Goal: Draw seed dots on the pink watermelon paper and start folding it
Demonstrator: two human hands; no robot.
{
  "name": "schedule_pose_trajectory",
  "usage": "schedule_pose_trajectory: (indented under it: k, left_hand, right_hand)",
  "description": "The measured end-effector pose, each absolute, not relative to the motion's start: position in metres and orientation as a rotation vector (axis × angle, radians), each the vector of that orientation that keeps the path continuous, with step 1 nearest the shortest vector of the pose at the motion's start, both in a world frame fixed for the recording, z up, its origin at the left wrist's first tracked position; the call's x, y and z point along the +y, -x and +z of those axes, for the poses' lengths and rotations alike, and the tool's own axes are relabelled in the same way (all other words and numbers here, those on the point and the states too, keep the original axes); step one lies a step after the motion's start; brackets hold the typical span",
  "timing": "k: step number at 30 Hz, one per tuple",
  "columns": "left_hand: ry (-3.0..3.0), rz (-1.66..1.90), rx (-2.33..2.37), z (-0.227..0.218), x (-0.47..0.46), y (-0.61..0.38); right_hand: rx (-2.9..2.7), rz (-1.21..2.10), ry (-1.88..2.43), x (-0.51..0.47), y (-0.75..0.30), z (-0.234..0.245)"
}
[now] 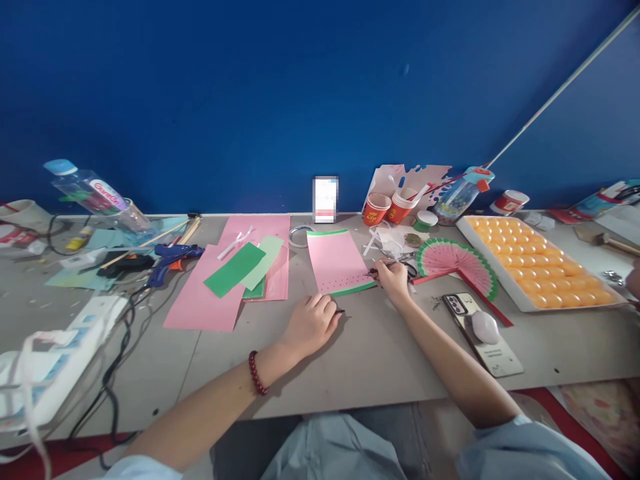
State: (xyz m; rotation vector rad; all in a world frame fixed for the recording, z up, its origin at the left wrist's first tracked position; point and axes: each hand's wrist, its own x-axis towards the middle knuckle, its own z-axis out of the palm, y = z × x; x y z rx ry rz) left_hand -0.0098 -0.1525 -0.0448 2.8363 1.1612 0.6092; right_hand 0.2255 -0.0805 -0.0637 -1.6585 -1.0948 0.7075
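Pink paper [336, 257] with green strips along its top and bottom edges lies in front of me. Rows of small dark dots run across its lower part. My right hand [391, 279] is closed on a dark pen [373, 272], whose tip is at the right end of the dots. Just below the paper's lower left corner rests my left hand [314, 323], fingers curled. A small black piece like a pen cap [341, 311] sticks out from its fingers. Scissors [411, 270], partly hidden, lie beside my right hand.
Pink sheets [200, 303] and green strips [235, 269] lie left, with a blue glue gun [170, 260] and power strip [75, 367] beyond. To the right are a watermelon-patterned paper fan [453, 260], phone [483, 333] and tray of orange balls [540, 263]. Red paper cups [376, 210] stand at the wall.
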Motion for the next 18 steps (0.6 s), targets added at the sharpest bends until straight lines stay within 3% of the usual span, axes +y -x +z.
schedule_pose_trajectory:
  k: [18]
  left_hand:
    - [-2.866, 0.595, 1.163, -0.0428, -0.1532, 0.0099]
  right_hand:
    - [-1.064, 0.761, 1.664, -0.0808, -0.2263, -0.0618]
